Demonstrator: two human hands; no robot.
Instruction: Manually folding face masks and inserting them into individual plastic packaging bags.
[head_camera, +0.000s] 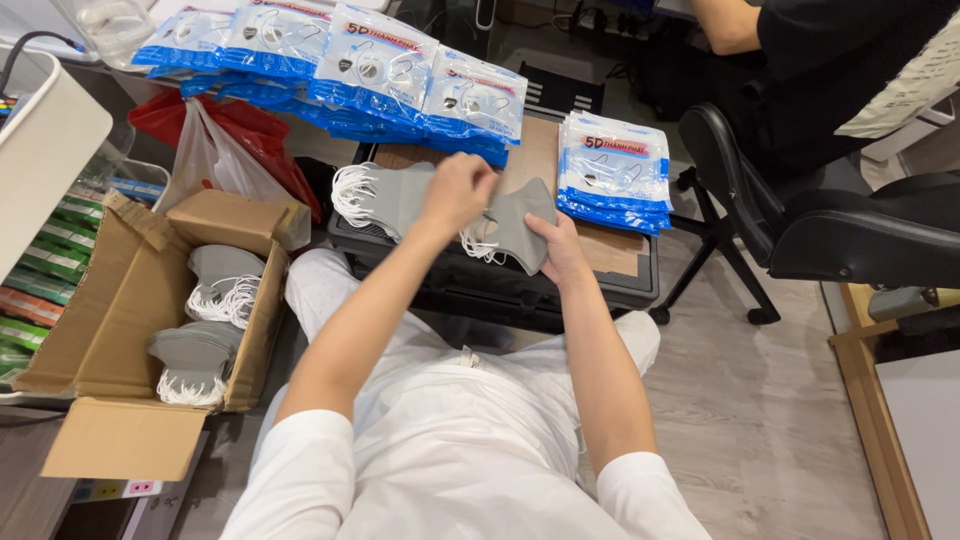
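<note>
My left hand (458, 190) pinches the top of a stack of grey face masks (510, 222) with white ear loops. My right hand (560, 248) grips the same stack from its right side. Both hold it over a black case with a wooden top (610, 255). Another pile of grey masks (385, 195) lies on the case to the left of my hands. A stack of blue and white mask packets (615, 170) sits on the case to the right.
An open cardboard box (120, 310) at my left holds more grey masks (215, 300). Rows of blue packets (330, 60) lie behind the case. A red plastic bag (235, 130) sits beside them. Another person sits on a black office chair (800, 210) at the right.
</note>
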